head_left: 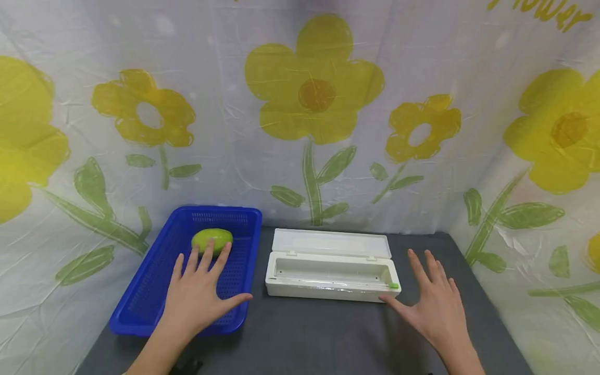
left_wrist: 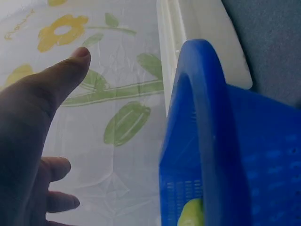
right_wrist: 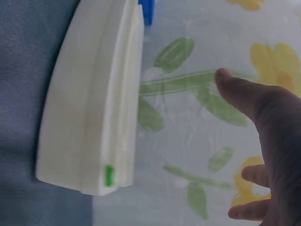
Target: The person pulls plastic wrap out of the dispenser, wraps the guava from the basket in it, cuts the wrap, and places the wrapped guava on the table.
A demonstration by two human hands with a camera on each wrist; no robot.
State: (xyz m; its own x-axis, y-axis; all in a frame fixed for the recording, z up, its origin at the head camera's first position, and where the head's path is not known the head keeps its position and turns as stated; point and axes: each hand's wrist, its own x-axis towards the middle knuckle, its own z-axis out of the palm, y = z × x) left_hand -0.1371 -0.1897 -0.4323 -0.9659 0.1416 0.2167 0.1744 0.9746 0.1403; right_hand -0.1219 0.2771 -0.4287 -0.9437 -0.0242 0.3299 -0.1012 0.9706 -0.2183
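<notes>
My left hand (head_left: 197, 291) hovers over the blue plastic basket (head_left: 253, 250), fingers spread and holding nothing. Inside that basket lies a smooth yellow-green fruit (head_left: 213, 238), shaped like a mango, partly covered by the fingertips in the head view. To the basket's right stands a long white box (head_left: 323, 290) with its lid (head_left: 332, 242) tipped back and its trough bare. A small green slider (head_left: 393, 286) sits at the right end of its front edge. My right hand (head_left: 436, 307) is spread beside that end, its thumb tip close to the box's corner, with nothing held.
A dark grey tabletop (head_left: 300, 333) carries the basket and the box. Behind and on both sides hangs a white sheet (head_left: 225, 172) printed with yellow flowers. The basket's raised rim (left_wrist: 202, 94) stands near the left hand.
</notes>
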